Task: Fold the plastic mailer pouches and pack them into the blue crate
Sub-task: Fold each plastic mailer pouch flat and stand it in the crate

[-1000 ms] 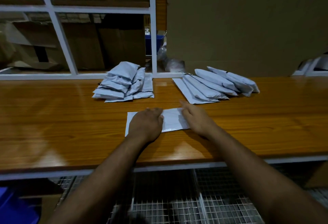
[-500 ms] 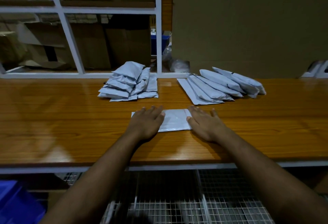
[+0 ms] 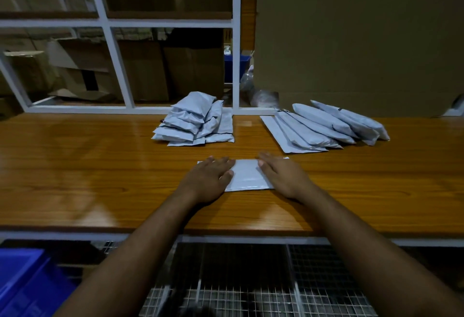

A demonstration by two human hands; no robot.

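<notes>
While the pouch (image 3: 247, 175) lies flat on the bench (image 3: 88, 166), my left hand (image 3: 209, 178) and right hand (image 3: 282, 176) press its ends with straight fingers. Folded pouches (image 3: 194, 123) sit at 11 o'clock, unfolded ones (image 3: 324, 126) at 1. At 7, the crate (image 3: 27, 284) shows nothing inside.

Wooden tabletop (image 3: 75, 166), white shelf frame (image 3: 118, 65), cardboard boxes (image 3: 145, 70), cardboard sheet (image 3: 351, 35), wire mesh (image 3: 238, 291)
</notes>
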